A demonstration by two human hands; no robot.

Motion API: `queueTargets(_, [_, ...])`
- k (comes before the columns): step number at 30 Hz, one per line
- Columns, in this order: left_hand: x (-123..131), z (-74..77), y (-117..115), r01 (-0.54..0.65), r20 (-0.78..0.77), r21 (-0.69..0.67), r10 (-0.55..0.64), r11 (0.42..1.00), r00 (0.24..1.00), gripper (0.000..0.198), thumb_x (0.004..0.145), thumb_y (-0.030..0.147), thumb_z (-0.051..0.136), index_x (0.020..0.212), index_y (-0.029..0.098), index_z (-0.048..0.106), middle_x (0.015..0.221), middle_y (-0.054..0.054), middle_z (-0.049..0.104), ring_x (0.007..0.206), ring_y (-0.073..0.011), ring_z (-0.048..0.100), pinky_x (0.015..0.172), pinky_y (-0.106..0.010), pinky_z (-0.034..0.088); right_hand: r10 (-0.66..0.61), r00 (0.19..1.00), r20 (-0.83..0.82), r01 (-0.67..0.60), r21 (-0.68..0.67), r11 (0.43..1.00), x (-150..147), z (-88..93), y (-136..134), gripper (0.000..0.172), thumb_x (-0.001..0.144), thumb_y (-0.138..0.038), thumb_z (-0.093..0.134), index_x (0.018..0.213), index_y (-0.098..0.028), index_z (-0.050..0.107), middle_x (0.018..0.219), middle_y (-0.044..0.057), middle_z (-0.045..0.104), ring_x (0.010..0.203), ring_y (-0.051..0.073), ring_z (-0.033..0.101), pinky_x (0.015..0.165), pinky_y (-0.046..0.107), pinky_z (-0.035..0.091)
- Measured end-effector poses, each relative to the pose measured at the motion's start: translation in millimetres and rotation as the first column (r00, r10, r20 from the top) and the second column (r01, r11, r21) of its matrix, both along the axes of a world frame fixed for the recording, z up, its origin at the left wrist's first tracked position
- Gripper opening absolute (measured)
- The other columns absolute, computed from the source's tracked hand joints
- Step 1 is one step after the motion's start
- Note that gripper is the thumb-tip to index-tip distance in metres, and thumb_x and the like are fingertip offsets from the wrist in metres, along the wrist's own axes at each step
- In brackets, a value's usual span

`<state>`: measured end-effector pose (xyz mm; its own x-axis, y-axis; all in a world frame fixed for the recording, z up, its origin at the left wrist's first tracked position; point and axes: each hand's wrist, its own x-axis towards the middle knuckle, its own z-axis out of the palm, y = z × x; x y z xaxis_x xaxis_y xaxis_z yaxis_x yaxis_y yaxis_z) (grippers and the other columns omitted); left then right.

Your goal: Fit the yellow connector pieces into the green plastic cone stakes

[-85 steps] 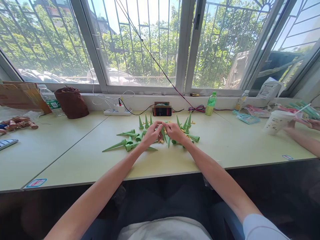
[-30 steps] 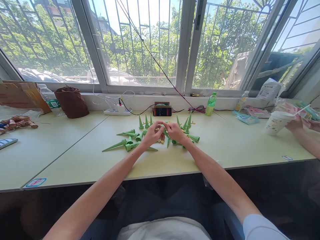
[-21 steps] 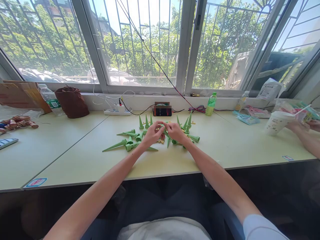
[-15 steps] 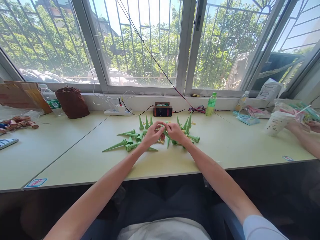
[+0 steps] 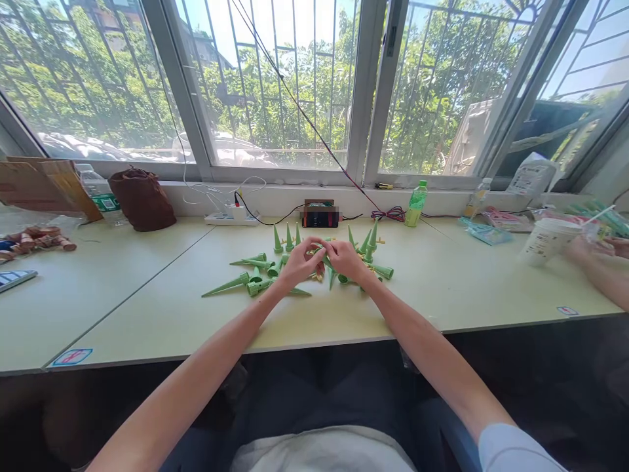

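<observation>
– Two hands on one piece, right? What's gripped?

– Yep. Left hand (image 5: 301, 262) and right hand (image 5: 345, 259) meet fingertip to fingertip, both closed on one green spike (image 5: 325, 262), low over the table (image 5: 162, 314), mid-pile. Which fingers do the pinching is too small to make out tbh.

– And around the grip, left to right?

– Way left of it, back by the window: brown pouch (image 5: 141, 198), then a power strip (image 5: 230, 216). Just left of the grip: lying cones (image 5: 228, 286), tips pointing away from the hands. Behind it: standing cones (image 5: 276, 241), tips up. Just right: more cones (image 5: 382, 271), some upright, some flat, w/ small yellowish bits mixed in. Further right at the sill: green bottle (image 5: 415, 204). Far right: paper cup (image 5: 546, 240) w/ another person's hand (image 5: 582, 248) right beside it.
</observation>
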<state>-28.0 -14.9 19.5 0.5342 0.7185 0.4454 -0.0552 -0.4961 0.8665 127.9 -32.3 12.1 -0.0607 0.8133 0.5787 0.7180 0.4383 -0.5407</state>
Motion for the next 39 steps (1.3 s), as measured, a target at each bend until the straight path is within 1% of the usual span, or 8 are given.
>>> queueTargets(7, [0.0,0.3,-0.3,-0.007,-0.010,-0.001,0.007,1.000,1.000,0.034,0.085,0.044,0.062,0.103,0.016,0.055,0.089,-0.004,0.062,0.053,-0.0108,0.063,0.046,-0.024,0.051,-0.008,1.000,0.010,0.008,-0.018,1.000,-0.6,1.4,-2.0,0.039,0.094,-0.031,0.038,0.061,-0.017,0.051,0.057,-0.001,0.051,0.056,0.010,0.036,0.056,0.024,0.026])
queueTargets(11, [0.4,-0.4,0.8,-0.006,-0.015,-0.013,0.006,1.000,1.000,0.034,0.084,0.044,0.063,0.102,0.016,0.054,0.088,-0.004,0.062,0.052,-0.0104,0.063,0.045,-0.023,0.051,-0.013,0.999,0.032,0.014,-0.033,0.999,-0.9,2.3,-2.8,0.037,0.093,-0.027,0.037,0.063,-0.017,0.054,0.059,0.000,0.054,0.056,0.011,0.037,0.057,0.024,0.027])
queueTargets(19, [1.3,-2.8,2.8,-0.010,-0.014,-0.025,0.009,1.000,1.000,0.034,0.084,0.045,0.063,0.101,0.017,0.055,0.088,-0.003,0.063,0.051,-0.0102,0.062,0.044,-0.022,0.050,-0.016,0.999,0.044,0.017,-0.044,0.999,-1.3,2.0,-2.7,0.037,0.094,-0.028,0.037,0.065,-0.016,0.058,0.061,0.002,0.056,0.058,0.012,0.040,0.058,0.024,0.028])
queueTargets(27, [1.2,-7.1,7.4,-0.005,-0.002,-0.025,0.005,1.000,1.000,0.038,0.087,0.052,0.057,0.101,0.017,0.054,0.089,-0.005,0.063,0.050,-0.0109,0.062,0.043,-0.024,0.051,0.003,0.999,0.033,-0.001,-0.031,1.000,-1.5,0.4,-1.9,0.041,0.096,-0.033,0.036,0.064,-0.017,0.057,0.060,0.001,0.057,0.057,0.011,0.040,0.057,0.024,0.027])
queueTargets(29, [1.3,-7.6,8.2,-0.004,-0.001,-0.026,0.004,1.000,1.000,0.039,0.087,0.053,0.057,0.100,0.017,0.054,0.089,-0.005,0.063,0.050,-0.0108,0.062,0.042,-0.024,0.050,-0.002,0.999,0.041,0.003,-0.028,1.000,-1.6,0.8,-2.1,0.041,0.096,-0.032,0.037,0.065,-0.016,0.059,0.061,0.001,0.058,0.057,0.012,0.041,0.058,0.024,0.028])
queueTargets(34, [2.2,-6.9,7.7,-0.003,-0.003,-0.034,0.003,0.999,1.000,0.041,0.085,0.054,0.059,0.098,0.017,0.053,0.079,-0.002,0.061,0.048,-0.0110,0.062,0.041,-0.022,0.049,0.011,0.999,0.051,-0.010,-0.033,0.999,-1.7,1.5,-3.0,0.041,0.095,-0.031,0.036,0.067,-0.016,0.062,0.062,0.002,0.059,0.058,0.012,0.043,0.059,0.024,0.029])
queueTargets(39, [2.3,-5.2,5.5,-0.017,-0.019,-0.032,0.016,0.999,1.000,0.042,0.084,0.056,0.060,0.097,0.016,0.053,0.083,-0.003,0.063,0.047,-0.0102,0.061,0.040,-0.021,0.047,0.040,0.998,0.048,-0.038,-0.044,0.998,-0.8,1.4,-3.4,0.039,0.094,-0.029,0.037,0.068,-0.015,0.062,0.062,0.001,0.059,0.060,0.011,0.043,0.059,0.023,0.030])
